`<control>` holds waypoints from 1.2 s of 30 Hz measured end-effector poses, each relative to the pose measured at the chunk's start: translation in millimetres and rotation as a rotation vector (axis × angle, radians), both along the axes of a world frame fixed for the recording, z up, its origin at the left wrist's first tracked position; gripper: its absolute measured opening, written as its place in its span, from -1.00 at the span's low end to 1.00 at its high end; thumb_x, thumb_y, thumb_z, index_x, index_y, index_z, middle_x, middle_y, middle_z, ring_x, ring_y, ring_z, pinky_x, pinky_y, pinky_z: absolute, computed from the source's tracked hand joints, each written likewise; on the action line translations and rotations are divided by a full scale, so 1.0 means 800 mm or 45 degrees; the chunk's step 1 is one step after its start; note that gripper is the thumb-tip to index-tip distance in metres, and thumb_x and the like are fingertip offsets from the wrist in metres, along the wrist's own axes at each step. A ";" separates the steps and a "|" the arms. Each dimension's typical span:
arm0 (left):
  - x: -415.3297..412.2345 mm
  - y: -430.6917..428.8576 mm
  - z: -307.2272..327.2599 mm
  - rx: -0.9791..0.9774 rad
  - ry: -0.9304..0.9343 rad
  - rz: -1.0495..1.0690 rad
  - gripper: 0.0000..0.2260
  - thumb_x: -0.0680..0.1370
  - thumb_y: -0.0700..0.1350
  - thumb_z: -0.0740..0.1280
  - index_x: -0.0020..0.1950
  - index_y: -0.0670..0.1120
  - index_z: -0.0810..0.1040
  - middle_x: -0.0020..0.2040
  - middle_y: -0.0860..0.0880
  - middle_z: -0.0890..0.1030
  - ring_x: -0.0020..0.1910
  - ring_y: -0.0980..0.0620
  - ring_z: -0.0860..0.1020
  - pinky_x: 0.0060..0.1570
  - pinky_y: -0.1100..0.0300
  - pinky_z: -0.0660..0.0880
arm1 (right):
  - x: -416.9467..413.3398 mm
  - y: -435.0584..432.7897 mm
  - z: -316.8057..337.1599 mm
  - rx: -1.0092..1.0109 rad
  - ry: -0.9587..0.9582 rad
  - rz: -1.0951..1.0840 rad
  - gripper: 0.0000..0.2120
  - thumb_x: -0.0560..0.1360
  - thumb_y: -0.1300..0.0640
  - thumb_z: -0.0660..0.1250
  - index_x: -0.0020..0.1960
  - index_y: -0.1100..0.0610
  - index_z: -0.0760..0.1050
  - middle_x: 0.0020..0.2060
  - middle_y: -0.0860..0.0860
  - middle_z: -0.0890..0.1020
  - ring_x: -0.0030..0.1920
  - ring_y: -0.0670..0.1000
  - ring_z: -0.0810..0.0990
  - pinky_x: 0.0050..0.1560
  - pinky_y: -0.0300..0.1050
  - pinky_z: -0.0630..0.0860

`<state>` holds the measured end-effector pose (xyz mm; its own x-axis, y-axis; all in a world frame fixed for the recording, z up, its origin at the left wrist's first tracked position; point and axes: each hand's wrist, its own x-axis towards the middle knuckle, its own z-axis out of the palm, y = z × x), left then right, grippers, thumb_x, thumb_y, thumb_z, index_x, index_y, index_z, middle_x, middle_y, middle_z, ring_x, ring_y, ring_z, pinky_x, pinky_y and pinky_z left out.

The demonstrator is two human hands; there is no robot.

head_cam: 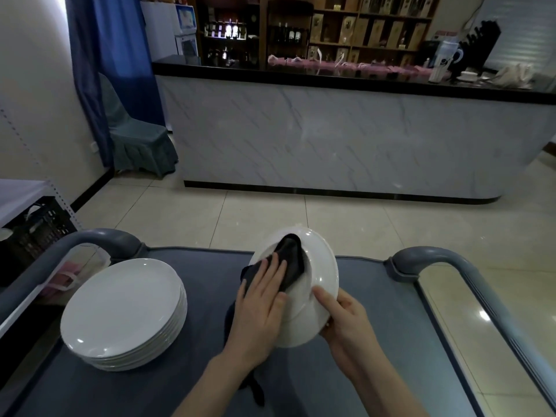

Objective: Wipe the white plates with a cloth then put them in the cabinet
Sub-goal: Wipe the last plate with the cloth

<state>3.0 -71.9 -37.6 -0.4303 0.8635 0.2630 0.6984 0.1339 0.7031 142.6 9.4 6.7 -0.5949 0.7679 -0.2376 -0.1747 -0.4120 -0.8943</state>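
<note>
Both forearms come in from btm edge of head view. L hand (pixel 258 314) lies flat on dark cloth (pixel 291 260), fingers (pixel 267 273) straight and close together, pressing cloth onto face of white plate (pixel 322 266). Nothing is curled round it, so from my end L reads as flat-open, just pushing. Cloth covers plate's centre, spills over its L rim, and a tail hangs under L wrist down to cart worktop (pixel 210 275). R hand (pixel 346 323) grips same plate at near-R rim: thumb lies on top face, other R fingers go under plate and I can't see them. Plate is held up off worktop, tilted w/ face toward L hand, approx mid-frame over cart.

Stack of white plates (pixel 120 311) sits on worktop to L, several high, well apart from held plate. Worktop is grey-blue w/ raised lip; curved grey L handle (pixel 99 239) and R handle (pixel 436 257) rise at its far corners.

Beyond cart: tiled floor (pixel 301 215), then bar counter (pixel 331 139) w/ marbled white front and black top. Shelving (pixel 361 25) behind it holds bottles and boxes. Covered chair (pixel 135 136) stands beside blue curtain (pixel 111 55) at L. Black crate (pixel 39 230) sits at L edge, past L handle.
</note>
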 end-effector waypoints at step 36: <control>0.009 0.073 0.008 -0.167 0.069 -0.188 -0.60 0.62 0.13 -0.20 0.46 0.34 -0.16 0.49 0.42 -0.17 0.49 0.40 -0.24 0.53 0.12 -0.23 | 0.045 -0.007 -0.010 -0.067 -0.002 -0.130 -0.75 0.39 0.09 0.41 -0.02 0.21 0.71 -0.10 0.20 0.72 -0.19 0.05 0.68 -0.26 -0.11 0.61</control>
